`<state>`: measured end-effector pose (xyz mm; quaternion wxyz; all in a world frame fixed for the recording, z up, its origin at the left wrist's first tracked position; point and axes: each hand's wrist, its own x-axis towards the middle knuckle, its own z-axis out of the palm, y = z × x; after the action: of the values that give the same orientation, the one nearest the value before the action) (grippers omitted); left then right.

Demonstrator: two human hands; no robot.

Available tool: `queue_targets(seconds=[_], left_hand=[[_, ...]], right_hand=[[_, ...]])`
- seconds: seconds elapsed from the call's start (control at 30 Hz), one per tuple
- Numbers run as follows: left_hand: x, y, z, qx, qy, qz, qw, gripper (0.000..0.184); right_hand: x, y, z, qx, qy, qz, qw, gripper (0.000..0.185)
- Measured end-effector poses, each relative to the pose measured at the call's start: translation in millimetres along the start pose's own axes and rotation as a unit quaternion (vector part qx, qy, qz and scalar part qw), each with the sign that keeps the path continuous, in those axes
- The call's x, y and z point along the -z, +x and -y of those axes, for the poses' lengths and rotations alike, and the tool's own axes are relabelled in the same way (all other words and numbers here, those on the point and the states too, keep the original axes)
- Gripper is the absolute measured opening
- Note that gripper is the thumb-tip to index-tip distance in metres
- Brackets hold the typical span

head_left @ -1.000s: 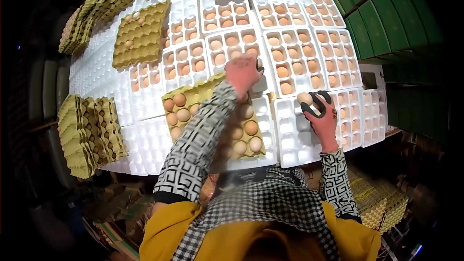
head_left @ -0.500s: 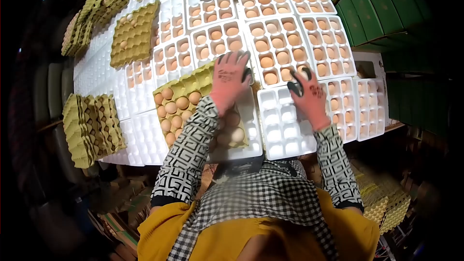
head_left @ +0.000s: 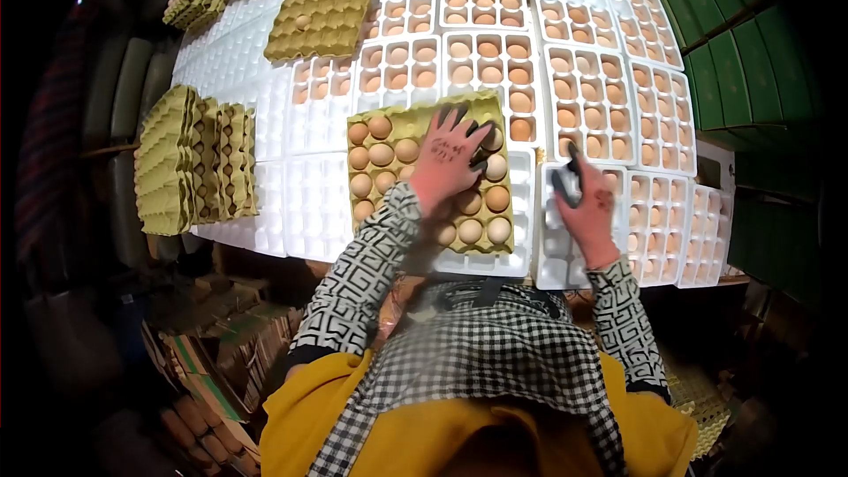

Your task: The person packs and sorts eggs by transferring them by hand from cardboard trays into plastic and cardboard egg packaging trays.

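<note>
My left hand (head_left: 449, 161), in a pink glove with dark fingertips, lies over a yellowish pulp egg tray (head_left: 402, 117) with its fingers spread among the eggs. Brown eggs (head_left: 381, 155) fill many of the tray's hollows; my palm covers several. Beneath that tray a white foam tray (head_left: 523, 212) shows at the right and front edges. Over another white foam tray (head_left: 556, 269), my right hand (head_left: 590, 205), gloved alike, has thumb and forefinger apart. No egg shows between those fingers; its other fingers are partly hidden.
Foam trays of eggs (head_left: 590, 102) stand behind and to the right. Stacked pulp trays (head_left: 168, 163) lean at the left, and a pulp tray with a few eggs (head_left: 322, 22) lies farther back. Green crates (head_left: 738, 71) line the right side.
The view has shifted, so the table appears farther right. My left hand has moved from the pulp tray's far right edge onto its eggs. My right hand stays over the front foam tray.
</note>
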<state>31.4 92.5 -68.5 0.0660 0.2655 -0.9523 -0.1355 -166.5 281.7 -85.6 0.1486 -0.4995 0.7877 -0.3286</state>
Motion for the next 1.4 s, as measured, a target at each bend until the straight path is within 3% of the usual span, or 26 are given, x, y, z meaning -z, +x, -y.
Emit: queue_targets(seconds=[0.13,0.17,0.2,0.27,0.3,0.33,0.37,0.43,0.47,0.53,0.6,0.63,0.67,0.73,0.8,0.83,0.87,0.93,1.0,1.07,1.1,1.13,1.2,1.23,1.3,1.4], left_hand=[[-5.9,15.6,12.4,-0.07,0.058,-0.049,0.995,0.057],[-5.6,18.1,15.5,-0.097,0.076,-0.051,0.991,0.056],[-8.7,22.9,20.1,-0.12,0.048,-0.019,0.991,0.056],[-16.4,33.9,30.3,-0.163,-0.008,0.043,0.986,0.056],[-4.3,38.4,28.3,-0.152,-0.002,0.103,0.983,0.055],[-0.3,35.4,32.0,-0.097,-0.154,0.067,0.981,0.052],[5.1,26.9,38.8,-0.037,-0.302,0.028,0.952,0.049],[27.0,4.0,49.5,0.045,-0.591,-0.083,0.801,0.041],[40.9,-4.0,63.2,0.145,-0.776,-0.061,0.611,0.041],[53.0,-15.5,92.3,0.103,-0.861,-0.046,0.496,0.039],[70.9,-4.1,96.5,0.177,-0.51,0.07,0.839,0.038],[66.4,-2.3,81.8,0.063,-0.264,0.049,0.961,0.04],[59.9,-0.2,67.9,0.049,-0.073,0.128,0.988,0.043],[37.3,3.4,56.3,0.002,0.145,0.24,0.96,0.043],[35.8,1.5,61.0,-0.017,0.123,0.227,0.966,0.044],[39.3,-0.8,65.5,-0.027,0.114,0.219,0.969,0.044],[44.1,-7.5,72.5,0.023,-0.024,0.194,0.981,0.04],[55.0,-28.8,87.5,0.127,-0.292,0.122,0.94,0.034],[52.6,-54.3,93.4,0.215,-0.643,0.057,0.733,0.036],[62.0,-71.8,78.2,0.191,-0.715,0.004,0.672,0.046],[62.4,-73.0,73.9,0.176,-0.738,-0.012,0.651,0.045],[61.2,-70.6,69.8,0.16,-0.761,-0.027,0.628,0.044],[50.2,-61.8,73.6,0.082,-0.428,0.05,0.899,0.047],[45.4,-56.8,57.1,0.06,-0.252,0.073,0.963,0.044],[45.8,-47.6,11.5,0.058,0.041,0.139,0.988,0.033],[48.0,-34.0,5.4,0.04,0.086,0.179,0.979,0.028]], right_hand=[[-60.0,24.3,73.8,-0.011,-0.221,0.206,0.953,0.066],[-78.0,24.7,64.8,0.072,-0.234,0.077,0.966,0.061],[-77.9,33.4,75.1,0.011,-0.242,0.121,0.963,0.058],[-75.0,28.4,67.6,0.08,-0.169,0.086,0.979,0.051],[-63.2,21.4,67.7,0.034,-0.079,0.073,0.994,0.05],[-48.2,15.1,66.3,-0.008,0.01,0.056,0.998,0.048],[-37.8,8.5,54.6,-0.092,0.247,0.047,0.963,0.043],[-3.3,2.1,61.1,-0.219,0.543,0.028,0.81,0.034],[9.8,2.9,69.5,-0.253,0.619,0.03,0.743,0.031],[6.3,19.4,70.1,-0.223,0.479,0.162,0.833,0.032],[-27.4,36.2,98.9,-0.137,0.078,0.218,0.963,0.047],[-55.0,32.9,96.0,0.07,-0.142,0.154,0.975,0.046],[-78.0,40.4,94.6,0.112,-0.218,0.219,0.945,0.044],[-78.5,58.0,114.7,0.119,-0.289,0.321,0.894,0.036],[-64.0,57.5,104.8,0.118,-0.179,0.257,0.942,0.038],[-41.5,55.3,95.2,0.015,0.005,0.281,0.96,0.048],[-22.7,47.3,83.2,-0.041,0.208,0.246,0.946,0.06],[25.1,29.9,79.5,-0.208,0.487,0.236,0.815,0.06],[40.7,18.8,81.1,-0.189,0.494,0.198,0.825,0.058],[20.7,17.4,69.6,-0.067,0.288,0.241,0.925,0.055],[8.4,15.4,78.2,-0.009,0.048,0.258,0.965,0.049],[-3.6,12.1,85.7,0.045,-0.196,0.259,0.945,0.043],[-63.5,-7.2,51.2,0.15,-0.322,0.14,0.924,0.032],[-50.1,-3.8,76.3,0.138,-0.338,0.195,0.91,0.03],[-35.9,0.7,98.1,0.132,-0.329,0.246,0.902,0.029],[-17.8,-3.2,74.4,0.093,-0.161,0.169,0.968,0.035]])
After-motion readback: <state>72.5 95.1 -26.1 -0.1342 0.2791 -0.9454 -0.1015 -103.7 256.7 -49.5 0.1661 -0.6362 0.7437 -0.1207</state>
